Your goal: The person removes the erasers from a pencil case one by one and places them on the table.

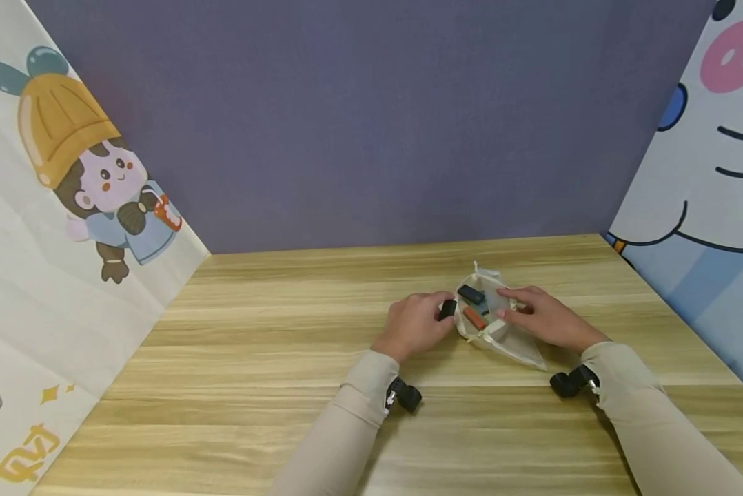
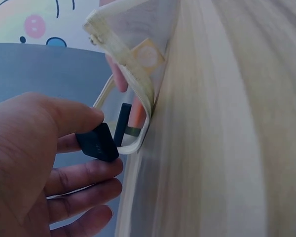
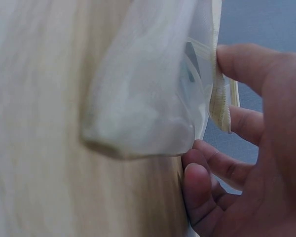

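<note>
A whitish see-through zip pouch (image 1: pixel 515 344) lies on the table with its mouth spread open. My left hand (image 1: pixel 415 324) pinches a small black block (image 2: pixel 99 143) between thumb and fingers, right at the pouch's left rim. On the other side, my right hand (image 1: pixel 548 320) holds the zippered edge between thumb and fingers, as the right wrist view shows. Inside the pouch lie a dark rectangular block (image 1: pixel 471 294) and an orange-red stick (image 1: pixel 473 318). Through the mesh, the left wrist view also shows a yellow-orange square piece (image 2: pixel 149 55) with a pale round mark.
The wood-grain table (image 1: pixel 253 372) runs back to a grey-blue panel (image 1: pixel 371 124). Cartoon-printed white sheets stand at the left (image 1: pixel 12 227) and right (image 1: pixel 706 200). A black camera sits on each wrist, one by the left cuff (image 1: pixel 404 396), one by the right (image 1: pixel 573 382).
</note>
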Demonstrator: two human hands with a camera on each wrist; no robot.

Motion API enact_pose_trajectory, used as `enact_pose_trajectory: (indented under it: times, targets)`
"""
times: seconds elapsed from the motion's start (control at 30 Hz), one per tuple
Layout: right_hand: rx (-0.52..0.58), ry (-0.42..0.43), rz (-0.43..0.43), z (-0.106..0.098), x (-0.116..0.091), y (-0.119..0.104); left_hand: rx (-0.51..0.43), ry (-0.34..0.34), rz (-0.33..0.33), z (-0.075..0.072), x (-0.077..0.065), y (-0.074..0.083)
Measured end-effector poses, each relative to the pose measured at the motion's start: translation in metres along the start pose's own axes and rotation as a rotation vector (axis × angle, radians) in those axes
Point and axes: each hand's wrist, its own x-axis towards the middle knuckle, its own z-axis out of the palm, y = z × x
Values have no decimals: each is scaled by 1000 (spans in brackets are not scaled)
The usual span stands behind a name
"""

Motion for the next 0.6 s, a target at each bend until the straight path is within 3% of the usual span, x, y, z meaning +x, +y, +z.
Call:
enact_pose_trajectory:
  times: [0.23, 0.6]
  targets:
    - [-10, 4, -16, 0, 0, 0, 21, -12, -9, -2, -1, -7]
    - [4, 2, -17, 0, -1, 1, -55, -22, -49, -9, -2, -21]
